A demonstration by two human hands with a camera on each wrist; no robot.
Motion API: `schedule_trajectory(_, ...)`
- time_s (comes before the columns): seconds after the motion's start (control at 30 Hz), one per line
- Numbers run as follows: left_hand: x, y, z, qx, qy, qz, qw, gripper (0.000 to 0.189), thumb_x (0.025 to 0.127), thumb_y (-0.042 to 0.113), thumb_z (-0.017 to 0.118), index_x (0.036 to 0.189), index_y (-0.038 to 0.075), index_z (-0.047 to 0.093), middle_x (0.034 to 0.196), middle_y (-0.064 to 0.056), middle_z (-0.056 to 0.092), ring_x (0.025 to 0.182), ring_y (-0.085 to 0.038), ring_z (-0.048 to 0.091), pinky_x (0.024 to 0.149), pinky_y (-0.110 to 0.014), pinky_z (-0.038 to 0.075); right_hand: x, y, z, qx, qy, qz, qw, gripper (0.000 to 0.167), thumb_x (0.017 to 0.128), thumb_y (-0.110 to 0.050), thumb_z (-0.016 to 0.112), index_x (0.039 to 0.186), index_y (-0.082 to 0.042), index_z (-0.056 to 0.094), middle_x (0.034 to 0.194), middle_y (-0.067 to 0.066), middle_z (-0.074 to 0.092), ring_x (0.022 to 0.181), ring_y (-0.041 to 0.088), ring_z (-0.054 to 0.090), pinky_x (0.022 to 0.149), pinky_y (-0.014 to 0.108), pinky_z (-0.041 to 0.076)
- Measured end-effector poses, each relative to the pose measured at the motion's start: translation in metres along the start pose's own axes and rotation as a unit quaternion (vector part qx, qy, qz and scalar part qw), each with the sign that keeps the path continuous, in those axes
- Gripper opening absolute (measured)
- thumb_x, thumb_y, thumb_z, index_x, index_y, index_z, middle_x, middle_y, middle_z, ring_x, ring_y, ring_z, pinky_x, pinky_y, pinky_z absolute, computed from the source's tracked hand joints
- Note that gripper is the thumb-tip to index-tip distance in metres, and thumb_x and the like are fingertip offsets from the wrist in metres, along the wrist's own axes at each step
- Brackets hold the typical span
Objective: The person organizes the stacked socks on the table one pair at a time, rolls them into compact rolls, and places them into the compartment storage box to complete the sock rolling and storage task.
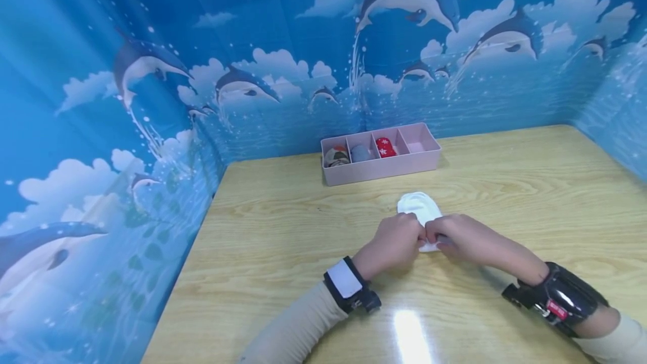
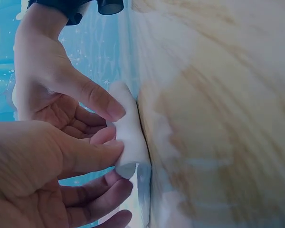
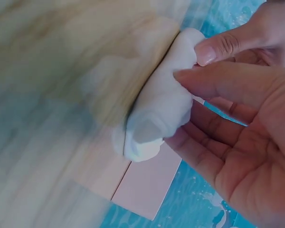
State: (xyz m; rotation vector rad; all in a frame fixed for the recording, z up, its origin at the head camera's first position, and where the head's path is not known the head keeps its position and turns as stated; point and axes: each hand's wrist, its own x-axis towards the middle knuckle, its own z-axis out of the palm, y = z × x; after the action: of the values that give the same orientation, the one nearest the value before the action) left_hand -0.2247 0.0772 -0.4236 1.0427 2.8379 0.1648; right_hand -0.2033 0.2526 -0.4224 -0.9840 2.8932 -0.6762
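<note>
A white sock (image 1: 419, 205) lies on the table, its near end rolled into a thick tube, as the left wrist view shows at the white roll (image 2: 130, 128). My left hand (image 1: 396, 242) pinches one side of this roll between thumb and fingers. Close beside it, my right hand (image 1: 462, 236) pinches the other side, the two thumbs nearly touching. In the right wrist view the sock (image 3: 161, 99) shows a coiled open end, and the roll rests against the tabletop. The far part of the sock spreads flat beyond both hands.
Behind the sock stands a pink divided box (image 1: 381, 169). Its compartments hold a patterned roll (image 1: 336, 156), a grey-blue roll (image 1: 361, 153) and a red roll with white marks (image 1: 386, 148); the rightmost one looks bare. A blue dolphin curtain (image 1: 283, 44) borders the wooden table (image 1: 273, 229).
</note>
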Motion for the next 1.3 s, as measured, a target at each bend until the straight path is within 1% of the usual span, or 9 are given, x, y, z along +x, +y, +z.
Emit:
schedule_trajectory(0.13, 0.003, -0.004, 0.001, -0.009, 0.002, -0.004, 0.9999, 0.025, 0.099, 0.025, 0.065, 0.077, 0.031, 0.076, 0.079, 0.017, 0.065, 0.069, -0.002, 0.055, 0.055, -0.020, 0.038, 0.000, 0.003, -0.003, 0.020, -0.007, 0.002, 0.9998, 0.027, 0.082, 0.007, 0.071, 0.080, -0.019, 0.063, 0.076, -0.012, 0.058, 0.070, 0.003, 0.049, 0.063, 0.022, 0.041)
schedule_trajectory(0.4, 0.007, -0.009, 0.005, -0.033, 0.007, -0.020, 0.9992, 0.012, 0.096, 0.029, 0.070, 0.093, 0.034, 0.080, 0.076, 0.019, 0.070, 0.066, -0.001, 0.056, 0.056, -0.019, 0.038, 0.002, 0.013, -0.007, 0.060, -0.025, 0.004, 0.9979, 0.023, 0.087, 0.004, 0.071, 0.080, -0.018, 0.071, 0.076, -0.012, 0.066, 0.069, -0.001, 0.051, 0.064, 0.022, 0.046)
schedule_trajectory(0.57, 0.008, -0.011, 0.007, -0.029, 0.036, -0.012, 0.9989, 0.007, 0.092, 0.031, 0.075, 0.098, 0.033, 0.078, 0.070, 0.016, 0.067, 0.065, -0.001, 0.054, 0.053, -0.018, 0.036, 0.001, 0.014, -0.006, 0.043, 0.001, -0.020, 0.9989, 0.025, 0.083, 0.006, 0.073, 0.080, -0.018, 0.068, 0.080, -0.010, 0.065, 0.076, 0.002, 0.054, 0.067, 0.025, 0.048)
schedule_trajectory(0.63, 0.008, -0.010, 0.007, -0.029, 0.038, -0.011, 0.9988, 0.008, 0.092, 0.031, 0.075, 0.098, 0.034, 0.078, 0.071, 0.017, 0.067, 0.066, 0.000, 0.056, 0.053, -0.018, 0.037, 0.001, 0.013, -0.004, 0.025, 0.015, -0.023, 0.9993, 0.027, 0.081, 0.008, 0.074, 0.079, -0.018, 0.066, 0.081, -0.010, 0.062, 0.076, 0.003, 0.054, 0.067, 0.026, 0.047)
schedule_trajectory(0.77, 0.008, -0.009, 0.006, -0.032, 0.026, -0.008, 0.9991, 0.008, 0.091, 0.029, 0.075, 0.095, 0.035, 0.081, 0.078, 0.021, 0.070, 0.070, 0.002, 0.057, 0.056, -0.017, 0.037, 0.001, 0.010, -0.002, -0.007, 0.025, -0.016, 0.9996, 0.026, 0.076, 0.007, 0.079, 0.076, -0.017, 0.069, 0.079, -0.011, 0.064, 0.074, 0.003, 0.058, 0.066, 0.025, 0.050)
schedule_trajectory(0.87, 0.007, -0.008, 0.005, -0.013, 0.023, 0.013, 0.9996, 0.013, 0.090, 0.025, 0.074, 0.080, 0.031, 0.079, 0.068, 0.018, 0.065, 0.064, 0.001, 0.053, 0.053, -0.018, 0.035, 0.001, 0.007, -0.002, -0.042, 0.023, -0.023, 0.9986, 0.022, 0.075, 0.003, 0.082, 0.075, -0.018, 0.075, 0.079, -0.012, 0.066, 0.073, 0.003, 0.061, 0.065, 0.024, 0.052)
schedule_trajectory(1.03, 0.003, -0.006, 0.003, 0.030, 0.037, 0.049, 0.9977, 0.036, 0.088, 0.025, 0.072, 0.056, 0.024, 0.057, 0.057, 0.013, 0.046, 0.055, -0.002, 0.043, 0.048, -0.020, 0.031, 0.001, 0.000, -0.003, -0.092, 0.019, -0.027, 0.9952, 0.023, 0.078, -0.003, 0.083, 0.069, -0.023, 0.075, 0.078, -0.014, 0.060, 0.069, 0.000, 0.051, 0.058, 0.020, 0.045)
schedule_trajectory(1.13, 0.001, -0.005, 0.002, 0.025, 0.039, 0.049, 0.9977, 0.043, 0.088, 0.029, 0.074, 0.054, 0.024, 0.049, 0.058, 0.013, 0.043, 0.054, -0.002, 0.041, 0.049, -0.020, 0.030, 0.001, -0.002, -0.003, -0.085, 0.020, -0.018, 0.9961, 0.026, 0.078, -0.001, 0.080, 0.068, -0.023, 0.071, 0.071, -0.016, 0.059, 0.065, -0.003, 0.044, 0.057, 0.019, 0.041)
schedule_trajectory(1.3, 0.002, -0.005, 0.004, -0.003, 0.043, 0.031, 0.9986, 0.045, 0.091, 0.030, 0.072, 0.053, 0.023, 0.050, 0.055, 0.013, 0.040, 0.050, -0.001, 0.038, 0.047, -0.019, 0.028, 0.001, -0.002, -0.004, -0.076, 0.020, -0.019, 0.9967, 0.026, 0.078, 0.001, 0.079, 0.070, -0.023, 0.073, 0.067, -0.018, 0.059, 0.062, -0.005, 0.042, 0.056, 0.019, 0.040)
